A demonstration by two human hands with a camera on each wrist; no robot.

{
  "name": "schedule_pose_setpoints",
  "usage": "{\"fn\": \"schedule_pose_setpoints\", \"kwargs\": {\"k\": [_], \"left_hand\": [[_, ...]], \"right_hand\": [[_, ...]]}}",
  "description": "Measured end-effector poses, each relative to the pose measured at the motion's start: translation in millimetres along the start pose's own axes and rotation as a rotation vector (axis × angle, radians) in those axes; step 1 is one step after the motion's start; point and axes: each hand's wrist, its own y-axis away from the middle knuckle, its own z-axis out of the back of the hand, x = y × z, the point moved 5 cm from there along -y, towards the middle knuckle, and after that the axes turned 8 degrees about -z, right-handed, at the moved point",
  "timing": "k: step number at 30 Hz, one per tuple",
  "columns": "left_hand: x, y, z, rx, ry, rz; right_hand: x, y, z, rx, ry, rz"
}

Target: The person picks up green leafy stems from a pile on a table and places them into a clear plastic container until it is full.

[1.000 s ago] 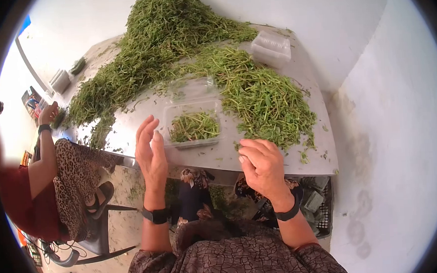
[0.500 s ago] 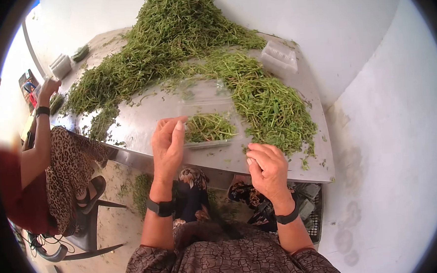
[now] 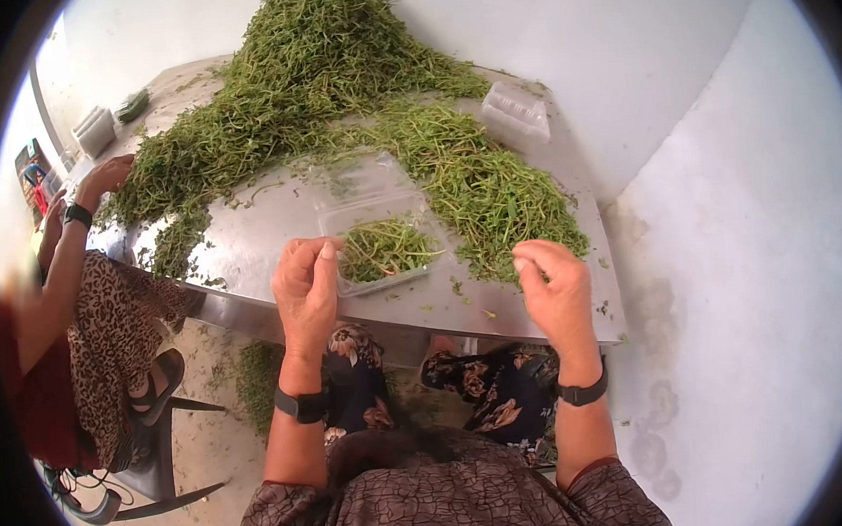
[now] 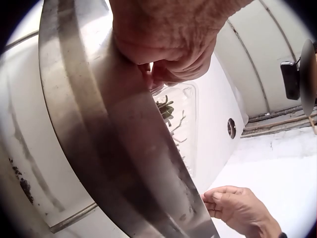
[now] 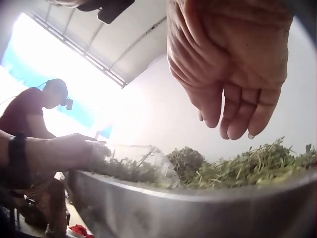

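Where the clear, rectangular plastic container [image 3: 389,281] sits: on the grey metal table [image 3: 258,235], between the 2 hands, lid open behind it.
Contents: a loose tangle of green leafy stems [image 3: 382,248], some stalks brownish.
Left hand [image 3: 306,288]: bent fingers at the container's left edge; whether they pinch it, I cannot tell.
Right hand [image 3: 558,289]: near the green leafy heap [image 3: 493,188], fingers loosely bent, thumb apart from them, holding nothing.

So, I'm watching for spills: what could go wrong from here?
The clear tub sits near the front edge of the table, so a tug from the left hand might tip it off. Its open lid lies beside the heaped greens, so some could get caught if it is shut.
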Motion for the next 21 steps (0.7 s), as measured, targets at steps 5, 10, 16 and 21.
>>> {"fn": "schedule_pose_setpoints", "kwargs": {"k": [5, 10, 16, 21], "left_hand": [[-5.9, 0.7, -0.9, -0.011, -0.045, -0.033], [-6.4, 0.9, -1.8, -0.020, -0.067, -0.062], [-5.1, 0.0, -0.6, 0.000, -0.087, -0.062], [-3.5, -0.1, -0.6, 0.012, -0.090, -0.077]], "right_hand": [[-4.8, -13.8, 10.0, 0.021, 0.180, -0.042], [-10.8, -10.2, -6.7, 0.069, 0.156, 0.043], [-14.7, -10.5, -24.3, 0.195, 0.295, 0.041], [-23.4, -9.8, -35.9, 0.213, 0.401, 0.071]]}}
